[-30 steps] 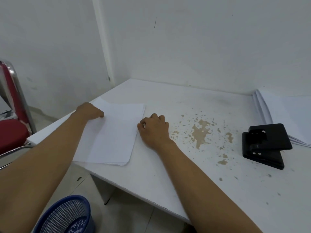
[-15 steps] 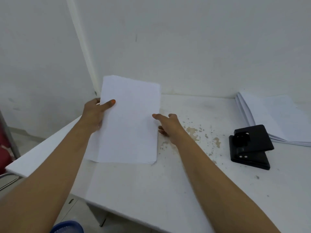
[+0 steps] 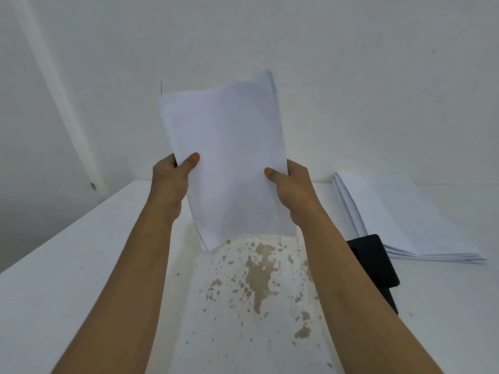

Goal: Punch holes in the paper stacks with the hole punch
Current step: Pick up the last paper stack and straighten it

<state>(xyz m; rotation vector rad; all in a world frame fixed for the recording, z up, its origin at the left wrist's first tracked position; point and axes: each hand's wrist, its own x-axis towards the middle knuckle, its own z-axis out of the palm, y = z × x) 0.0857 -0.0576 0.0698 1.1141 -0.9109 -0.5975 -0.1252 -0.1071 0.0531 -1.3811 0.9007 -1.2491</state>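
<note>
A white table [image 3: 81,279], its top marked by a patch of brown stains [image 3: 256,276] between the forearms, is seen set into the corner of a white wall [image 3: 351,76]. A paper stack [image 3: 229,163] is held upright above the table, in front of the wall, gripped along both long edges. The left edge is clasped by the left hand [image 3: 170,182], thumb laid across the front sheet and fingers hidden behind. The right edge is clasped by the right hand [image 3: 291,190] in the same way, thumb on the front. The bottom edge of the held stack is seen just above the stained patch; whether it touches the table cannot be told. A second paper stack [image 3: 405,220], fanned slightly, is laid flat on the table to the right of the right hand. The black hole punch [image 3: 375,263] is seen on the table just beside the right forearm, partly hidden by it, close to the flat stack.
</note>
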